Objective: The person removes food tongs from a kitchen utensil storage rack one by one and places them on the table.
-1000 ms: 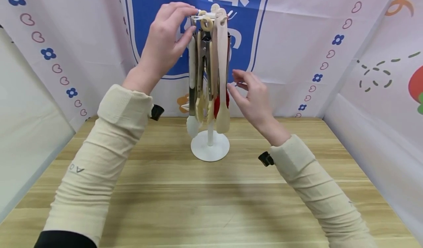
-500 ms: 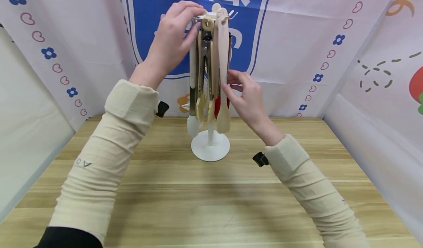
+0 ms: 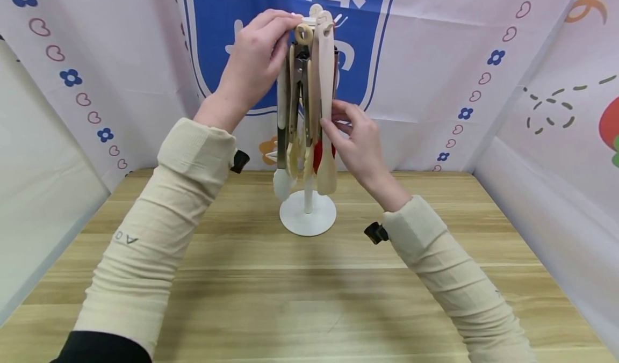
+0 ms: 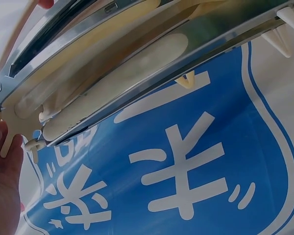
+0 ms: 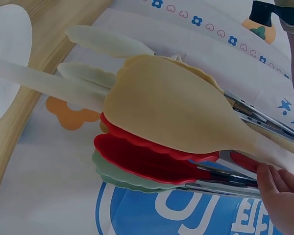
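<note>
A white utensil stand [image 3: 307,224] with a round base holds several hanging kitchen tongs [image 3: 300,73] and a beige spatula [image 3: 327,84]. My left hand [image 3: 256,57] grips the stand's top rim, thumb below and fingers above. In the left wrist view, that hand [image 4: 7,188] is at the hooks, beside the metal arms of cream-handled tongs [image 4: 122,81]. Lower down, my right hand [image 3: 360,143] pinches the spatula's handle between thumb and fingers. The right wrist view shows the broad spatula head [image 5: 161,103] in front of red-tipped tongs [image 5: 147,159] and pale green tips [image 5: 120,174].
The stand rests on a wooden table [image 3: 309,293] near its back edge. Close behind hangs a white cloth backdrop [image 3: 425,73] with a blue printed panel [image 3: 217,19]. White side walls [image 3: 556,153] flank the table.
My right hand has moved left from beside the utensils and now pinches the spatula's handle. My left hand has shifted right, further onto the stand's top. The stand has stayed in place.
</note>
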Demonstrator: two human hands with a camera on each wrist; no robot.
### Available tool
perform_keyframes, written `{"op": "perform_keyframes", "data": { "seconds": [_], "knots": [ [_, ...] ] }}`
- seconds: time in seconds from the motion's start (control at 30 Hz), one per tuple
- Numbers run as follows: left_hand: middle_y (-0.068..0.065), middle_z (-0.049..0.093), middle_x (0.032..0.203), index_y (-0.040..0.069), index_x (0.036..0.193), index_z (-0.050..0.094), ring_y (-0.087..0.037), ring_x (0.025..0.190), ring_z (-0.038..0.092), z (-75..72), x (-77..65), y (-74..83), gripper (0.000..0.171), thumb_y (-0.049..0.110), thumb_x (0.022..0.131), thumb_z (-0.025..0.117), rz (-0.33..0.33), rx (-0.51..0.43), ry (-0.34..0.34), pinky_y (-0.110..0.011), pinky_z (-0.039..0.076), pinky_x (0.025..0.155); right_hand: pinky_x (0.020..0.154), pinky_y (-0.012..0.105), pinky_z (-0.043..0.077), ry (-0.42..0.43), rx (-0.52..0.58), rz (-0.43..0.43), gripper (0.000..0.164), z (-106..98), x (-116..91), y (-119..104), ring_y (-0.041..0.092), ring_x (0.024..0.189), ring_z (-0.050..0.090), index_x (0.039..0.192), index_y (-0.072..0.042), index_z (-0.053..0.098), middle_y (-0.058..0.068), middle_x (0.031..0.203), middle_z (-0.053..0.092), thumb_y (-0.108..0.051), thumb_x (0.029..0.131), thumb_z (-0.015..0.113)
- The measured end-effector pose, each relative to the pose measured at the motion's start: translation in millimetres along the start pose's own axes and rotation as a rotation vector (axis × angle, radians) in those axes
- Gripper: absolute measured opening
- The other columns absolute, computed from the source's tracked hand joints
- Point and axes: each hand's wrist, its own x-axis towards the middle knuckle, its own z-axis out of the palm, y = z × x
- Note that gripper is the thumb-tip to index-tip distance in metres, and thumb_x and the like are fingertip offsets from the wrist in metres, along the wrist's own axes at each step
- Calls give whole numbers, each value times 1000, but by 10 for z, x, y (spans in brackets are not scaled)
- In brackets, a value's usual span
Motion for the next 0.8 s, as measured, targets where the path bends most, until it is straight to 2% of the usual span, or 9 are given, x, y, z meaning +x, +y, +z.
{"op": "perform_keyframes", "data": {
  "seconds": [0.43,0.67,0.8],
  "knots": [
    [-9,55,122,2,121,56,-15,116,47,1,-12,-1,31,14,98,39,-11,-5,-1,-15,31,99,89,24,46,-26,78,92,41,27,5,-42,18,109,56,127,5,48,17,120,57,-13,91,55],
    [-9,55,122,2,121,56,-15,117,47,3,-13,1,31,15,98,40,-18,0,1,-14,30,99,90,25,45,-44,55,65,42,49,6,-45,18,115,52,130,6,43,17,127,51,-11,93,51],
    [-9,55,123,2,121,56,-14,117,47,1,-12,3,32,16,98,40,-22,1,-1,-14,30,100,92,27,44,-68,20,96,41,48,17,-44,16,117,49,132,2,44,14,130,49,-14,95,48]
  ]
}}
